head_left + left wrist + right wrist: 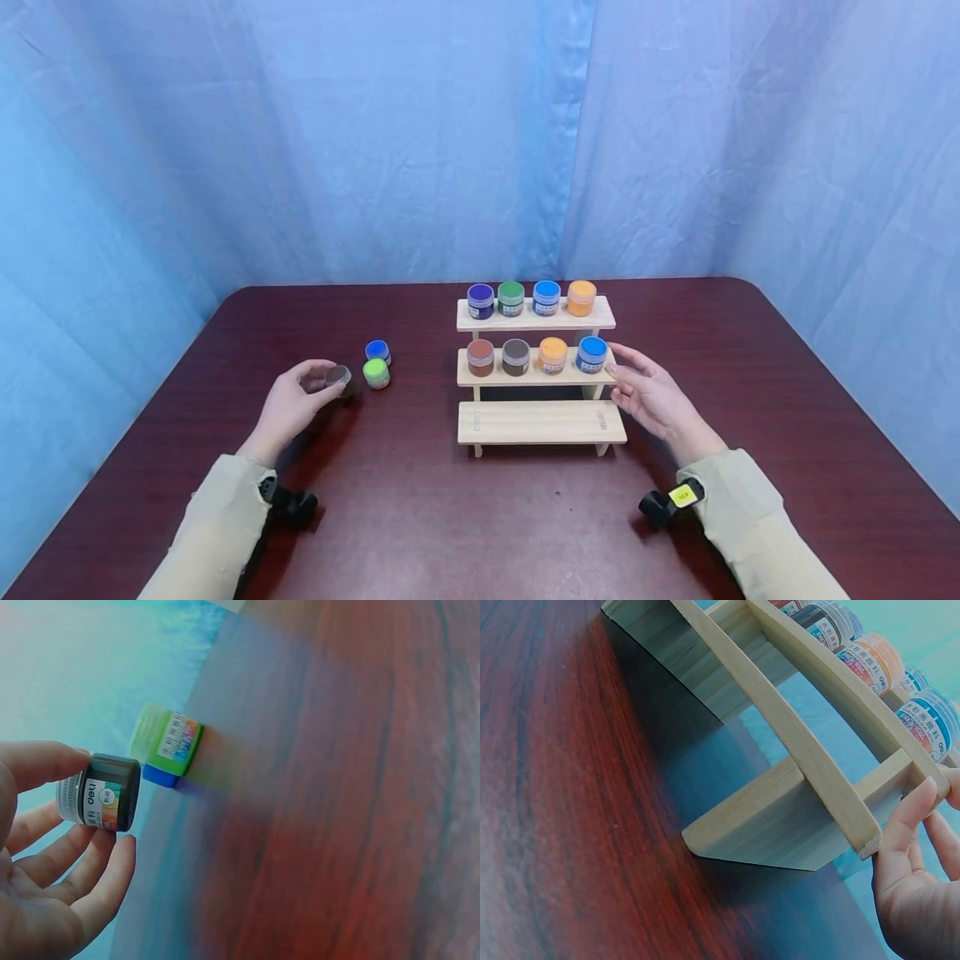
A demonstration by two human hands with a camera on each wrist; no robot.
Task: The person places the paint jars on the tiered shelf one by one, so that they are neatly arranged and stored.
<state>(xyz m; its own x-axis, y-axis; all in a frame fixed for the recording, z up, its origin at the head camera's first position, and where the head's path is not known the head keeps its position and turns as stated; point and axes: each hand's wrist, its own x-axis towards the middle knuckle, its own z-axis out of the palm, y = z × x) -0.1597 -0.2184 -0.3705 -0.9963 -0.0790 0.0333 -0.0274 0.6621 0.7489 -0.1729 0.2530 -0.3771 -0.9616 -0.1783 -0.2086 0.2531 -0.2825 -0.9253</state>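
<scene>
My left hand (294, 407) pinches a dark brown paint jar (110, 792) between thumb and fingers, its clear lid facing the palm in the left wrist view. Just beside it on the table are a light green jar (377, 374) and a blue jar (378, 351). At the centre right stands a three-step wooden rack (540, 422). The right hand (660, 402) grips the right end of its middle shelf (909, 763), thumb in front and forefinger behind. Reddish-brown, dark brown, orange and blue (592, 356) jars line that shelf.
Purple, green, blue and orange jars stand on the top shelf (536, 323). The lowest shelf carries no jars. A dark red wood-grain table (420, 508) lies underneath, and blue curtains (420, 150) hang behind and at both sides.
</scene>
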